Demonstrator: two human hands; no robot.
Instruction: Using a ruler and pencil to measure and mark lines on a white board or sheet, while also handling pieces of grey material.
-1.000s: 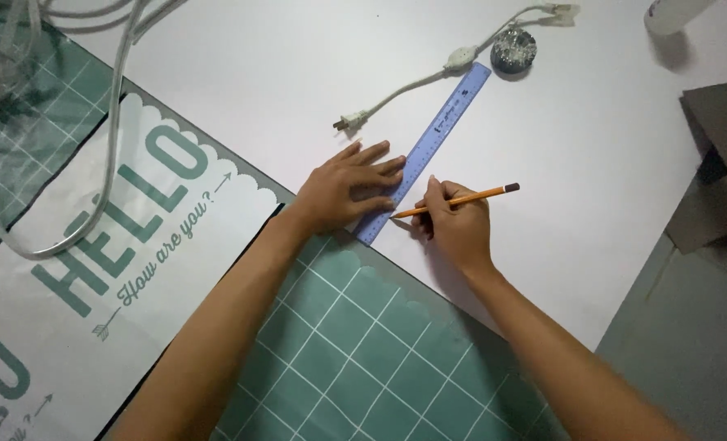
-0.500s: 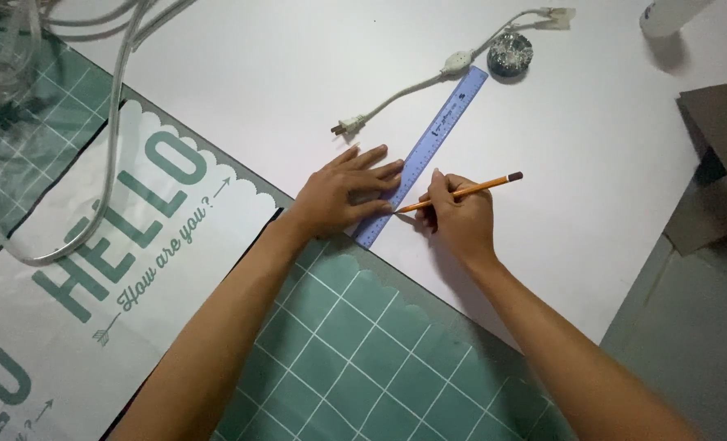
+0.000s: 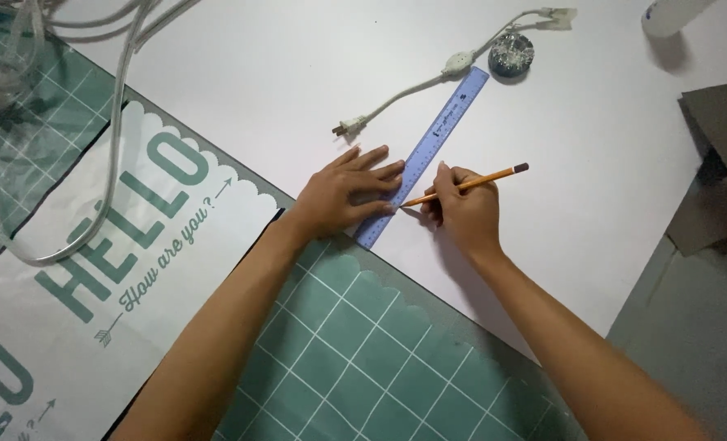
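Two hands worked on the large white sheet (image 3: 314, 73) spread over the desk. The left hand (image 3: 343, 196) lay flat, fingers spread, pressing down the long blue plastic ruler (image 3: 437, 143), exactly as a second earlier. The right hand (image 3: 461, 214) pinched the yellow wooden pencil (image 3: 469, 183), whose tip had stayed at the ruler's lower edge; any line drawn remained very short.

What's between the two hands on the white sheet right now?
In the head view, the blue ruler lies between them: the left hand presses flat on its near end, and the right hand holds a pencil with its tip at the ruler's edge.
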